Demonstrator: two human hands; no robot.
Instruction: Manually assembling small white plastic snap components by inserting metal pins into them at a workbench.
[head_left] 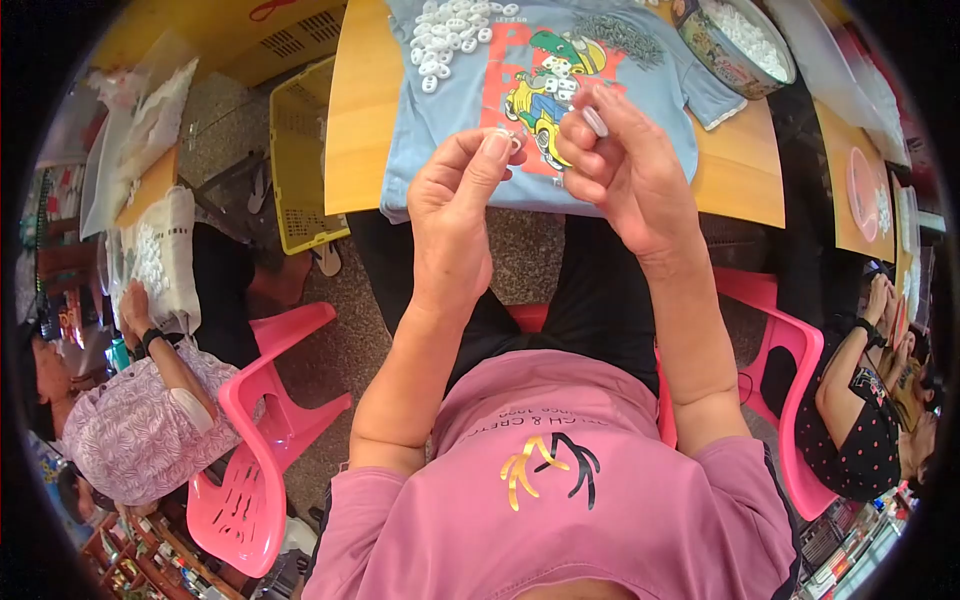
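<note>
My left hand (458,200) is closed in a pinch, thumb against forefinger, on a small white plastic piece (516,142). To its right my right hand (632,165) has its fingers curled, with a smooth white oval piece (595,122) between them. Both hands are raised over the near part of a light blue T-shirt (430,130) spread on the table. Further off on the cloth lie a heap of white oval pieces with dark holes (450,35), a few white pieces (562,75) on the cartoon print, and a pile of thin grey metal bits (625,38).
A round tin (700,40) full of small white parts stands at the far right of the wooden table (740,185). Left of the table is a yellow crate (300,180). Pink chairs (260,430) flank me, and people sit at tables on both sides.
</note>
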